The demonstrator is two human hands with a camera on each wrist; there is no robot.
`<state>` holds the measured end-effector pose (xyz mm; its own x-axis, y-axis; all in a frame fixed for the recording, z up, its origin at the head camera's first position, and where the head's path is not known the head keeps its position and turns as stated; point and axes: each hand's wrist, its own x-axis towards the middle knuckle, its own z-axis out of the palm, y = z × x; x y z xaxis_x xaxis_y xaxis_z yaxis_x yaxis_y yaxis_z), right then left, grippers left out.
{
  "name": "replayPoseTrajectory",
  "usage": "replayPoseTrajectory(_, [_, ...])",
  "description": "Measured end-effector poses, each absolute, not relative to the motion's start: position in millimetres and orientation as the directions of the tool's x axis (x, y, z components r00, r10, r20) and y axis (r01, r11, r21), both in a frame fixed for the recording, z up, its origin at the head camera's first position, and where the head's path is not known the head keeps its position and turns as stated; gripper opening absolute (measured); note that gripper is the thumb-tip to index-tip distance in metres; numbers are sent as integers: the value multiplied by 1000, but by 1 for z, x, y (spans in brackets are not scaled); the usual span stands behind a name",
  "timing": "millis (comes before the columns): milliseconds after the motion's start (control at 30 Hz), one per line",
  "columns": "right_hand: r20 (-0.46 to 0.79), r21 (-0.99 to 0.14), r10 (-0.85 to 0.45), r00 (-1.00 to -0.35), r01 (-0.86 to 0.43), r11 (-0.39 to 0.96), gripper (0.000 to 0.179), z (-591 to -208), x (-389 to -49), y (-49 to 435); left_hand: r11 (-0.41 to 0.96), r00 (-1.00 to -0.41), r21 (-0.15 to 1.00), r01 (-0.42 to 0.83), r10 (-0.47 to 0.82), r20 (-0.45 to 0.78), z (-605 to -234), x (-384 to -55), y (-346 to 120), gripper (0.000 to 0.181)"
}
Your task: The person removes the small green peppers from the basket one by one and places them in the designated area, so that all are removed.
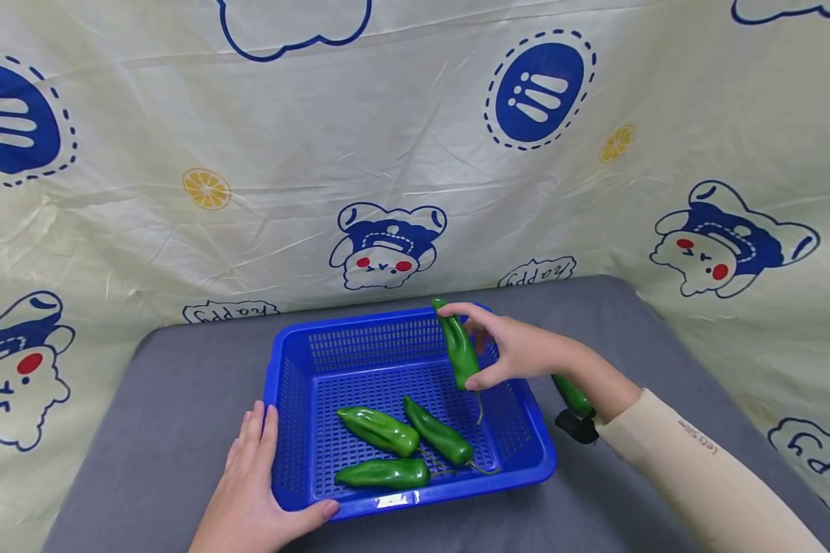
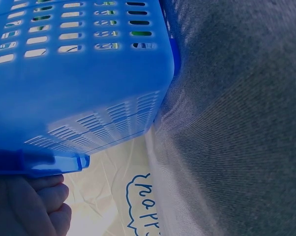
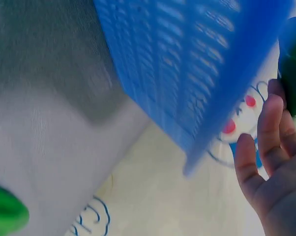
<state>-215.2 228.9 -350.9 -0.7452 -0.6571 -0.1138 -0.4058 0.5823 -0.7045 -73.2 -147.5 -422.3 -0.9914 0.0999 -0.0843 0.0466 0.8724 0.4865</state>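
A long green pepper (image 1: 459, 346) is pinched between the thumb and fingers of my right hand (image 1: 522, 347), raised over the right part of a blue plastic basket (image 1: 373, 346). Its thin stem hangs downward. Inside the basket lie three more green peppers: a broad one (image 1: 380, 430), a stemmed one (image 1: 439, 434) and one near the front wall (image 1: 383, 474). My left hand (image 1: 249, 480) rests on the basket's front left corner, fingers extended along the left rim and thumb on the front rim. In the right wrist view, the held pepper (image 3: 295, 69) shows only partly.
Right of the basket, another green pepper (image 1: 572, 395) lies on the grey cloth surface (image 1: 180, 399), partly hidden by my right forearm. A black object (image 1: 576, 426) shows beneath that wrist. A cream printed curtain (image 1: 283, 230) hangs behind and at both sides.
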Motion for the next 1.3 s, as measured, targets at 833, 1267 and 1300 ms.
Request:
replayPoseTrajectory(833, [-259,-692,-478,-839,-184,698,94,-389,-210,350,866,-993,493,80,114,-40,-423,-72,-148,142])
replayPoseTrajectory(1267, [-291,-258,-364,-885,-294,920,99,-413,-212,338,858,-992,501,113,123,14,-427,-70,-147,140])
replayPoseTrajectory(1300, [-293,-239,-362,-885,-299,924,100,-414,-212,337,859,-992,499,116,124,18,-428,-70,-147,140])
